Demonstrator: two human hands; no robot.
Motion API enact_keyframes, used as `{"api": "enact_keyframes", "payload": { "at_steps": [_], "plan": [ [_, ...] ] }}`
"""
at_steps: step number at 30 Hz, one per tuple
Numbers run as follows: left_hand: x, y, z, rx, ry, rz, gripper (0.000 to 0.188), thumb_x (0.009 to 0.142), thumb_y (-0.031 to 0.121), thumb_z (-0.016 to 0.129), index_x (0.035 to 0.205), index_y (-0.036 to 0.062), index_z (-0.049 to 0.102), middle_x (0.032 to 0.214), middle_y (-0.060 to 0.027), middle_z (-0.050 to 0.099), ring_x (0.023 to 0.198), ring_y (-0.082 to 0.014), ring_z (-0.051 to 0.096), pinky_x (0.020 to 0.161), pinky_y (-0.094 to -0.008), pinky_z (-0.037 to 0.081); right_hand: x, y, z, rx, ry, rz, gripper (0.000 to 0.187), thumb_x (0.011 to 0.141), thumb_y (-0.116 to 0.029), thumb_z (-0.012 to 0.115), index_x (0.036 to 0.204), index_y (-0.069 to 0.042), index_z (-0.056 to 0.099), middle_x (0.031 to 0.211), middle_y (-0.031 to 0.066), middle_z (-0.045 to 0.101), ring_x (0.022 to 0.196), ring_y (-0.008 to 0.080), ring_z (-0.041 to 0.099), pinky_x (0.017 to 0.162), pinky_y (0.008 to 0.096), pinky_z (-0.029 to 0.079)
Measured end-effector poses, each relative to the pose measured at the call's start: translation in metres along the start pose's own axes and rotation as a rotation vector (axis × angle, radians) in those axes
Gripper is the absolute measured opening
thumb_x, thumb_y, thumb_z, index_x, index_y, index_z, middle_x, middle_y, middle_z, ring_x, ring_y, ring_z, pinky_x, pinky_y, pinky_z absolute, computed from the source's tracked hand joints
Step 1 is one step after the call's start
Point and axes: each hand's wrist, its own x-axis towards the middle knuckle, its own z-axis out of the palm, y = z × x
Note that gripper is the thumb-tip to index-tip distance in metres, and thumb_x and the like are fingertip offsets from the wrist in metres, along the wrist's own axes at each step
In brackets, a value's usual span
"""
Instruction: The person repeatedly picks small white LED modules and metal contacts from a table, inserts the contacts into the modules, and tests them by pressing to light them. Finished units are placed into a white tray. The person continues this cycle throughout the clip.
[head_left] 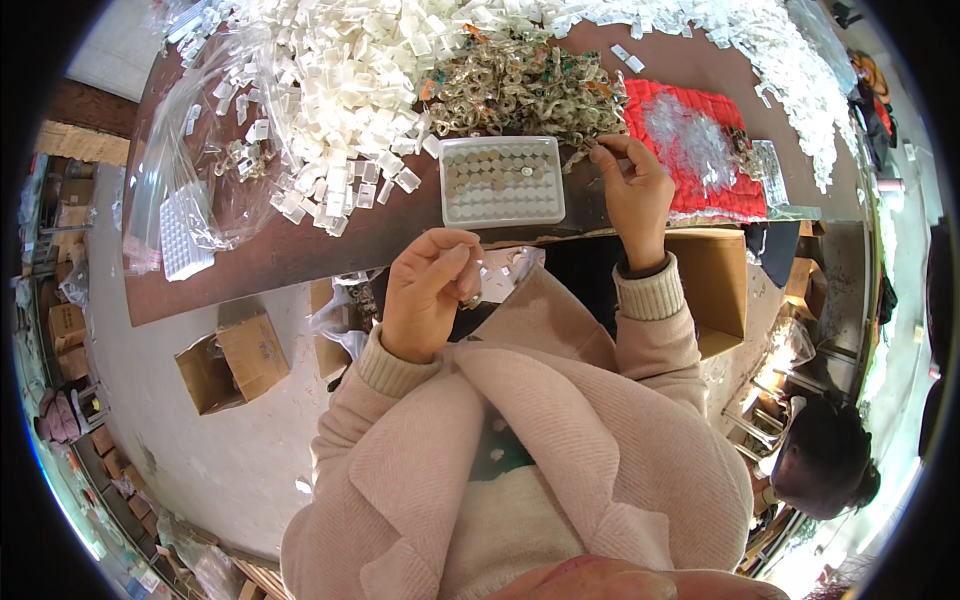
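My left hand (pixel 425 295) is raised in front of the table's near edge, fingers curled in a pinch. A small shiny piece (pixel 472 301) shows at its fingertips, too small to name. My right hand (pixel 638 190) reaches over the table, thumb and forefinger closed at the near right edge of a heap of small, brownish translucent ring-like pieces (pixel 530 85). Whatever is between those fingers is too small to make out. Between my hands, on the table, lies a white plastic tray (pixel 503 217) with rows of round hollows; the far rows hold brownish discs.
White plastic pieces (pixel 350 90) are heaped at the left and along the far edge. A red cloth (pixel 735 115) bears clear bits at the right. Clear bags (pixel 240 190) and a white dimpled sheet (pixel 182 238) lie left. An open carton (pixel 235 362) stands on the floor.
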Motion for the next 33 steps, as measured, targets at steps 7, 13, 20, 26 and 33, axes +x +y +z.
{"api": "enact_keyframes", "payload": {
  "at_steps": [7,13,20,26,33],
  "plan": [
    [-0.001,0.002,0.008,0.085,-0.050,0.047,0.017,0.098,0.002,0.059,0.113,-0.0019,0.065,0.098,-0.0082,0.067,0.069,-0.0072,0.049,0.062,-0.0216,0.039,-0.001,-0.022,-0.021,0.583,-0.080,0.206,0.008,0.090,-0.003,0.071,0.097,0.001,0.072,0.087,0.0016,0.069,0.075,0.0071,0.062,0.073,0.0220,0.050],
    [0.005,0.005,0.028,0.454,-0.010,0.291,0.027,0.095,-0.003,0.062,0.123,-0.0018,0.064,0.116,-0.0078,0.065,0.083,-0.0079,0.057,0.073,-0.0222,0.049,-0.033,-0.076,-0.018,0.467,-0.196,-0.122,0.013,0.081,0.003,0.077,0.092,0.001,0.071,0.087,0.0047,0.070,0.079,0.0110,0.064,0.071,0.0258,0.052],
    [0.002,0.011,0.023,0.571,0.057,0.557,0.031,0.091,-0.010,0.065,0.121,-0.0019,0.066,0.117,-0.0093,0.066,0.093,-0.0097,0.061,0.075,-0.0204,0.052,-0.055,-0.111,0.010,0.320,-0.289,-0.543,0.025,0.076,0.005,0.075,0.100,-0.002,0.070,0.091,0.0095,0.071,0.077,0.0270,0.065,0.068,0.0340,0.053],
    [-0.006,0.015,0.012,0.625,0.079,0.552,0.029,0.090,-0.009,0.067,0.118,-0.0026,0.067,0.111,-0.0112,0.068,0.092,-0.0133,0.065,0.076,-0.0227,0.054,-0.044,-0.110,0.015,0.231,-0.204,-0.691,0.030,0.072,0.001,0.077,0.101,-0.005,0.070,0.092,0.0066,0.071,0.077,0.0249,0.065,0.071,0.0353,0.049],
    [-0.006,0.014,0.013,0.802,0.049,0.677,0.024,0.094,-0.007,0.063,0.117,-0.0039,0.067,0.114,-0.0132,0.067,0.090,-0.0116,0.063,0.073,-0.0218,0.053,-0.048,-0.108,0.022,0.121,-0.119,-0.799,0.028,0.070,-0.002,0.080,0.095,-0.009,0.070,0.088,0.0017,0.072,0.078,0.0195,0.067,0.074,0.0345,0.047]
  ]
}}
